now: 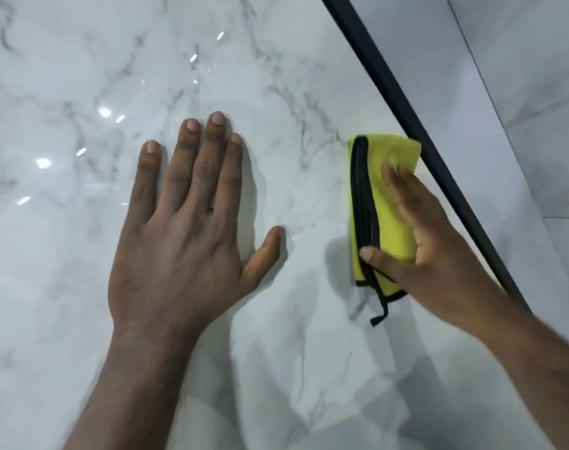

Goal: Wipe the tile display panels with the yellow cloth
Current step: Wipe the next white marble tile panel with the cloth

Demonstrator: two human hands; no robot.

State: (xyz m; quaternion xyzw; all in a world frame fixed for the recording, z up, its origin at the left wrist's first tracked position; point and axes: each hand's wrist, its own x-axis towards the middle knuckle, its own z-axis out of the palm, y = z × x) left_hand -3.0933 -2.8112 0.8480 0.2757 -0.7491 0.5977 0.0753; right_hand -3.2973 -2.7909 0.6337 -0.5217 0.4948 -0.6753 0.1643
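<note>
One folded yellow cloth (390,203), pinned flat to the glossy tile panel (81,76) under the right grip (439,241): fingers laid over it, thumb hooked round the black-hemmed folds. Left grip (179,228) spread flat and bare on the panel, well apart. Looks soft, light, limp; likely slides easily on such gloss. Best held at the stacked hem, pressing evenly, short of the black frame (406,108) just beyond the right grip.
</note>
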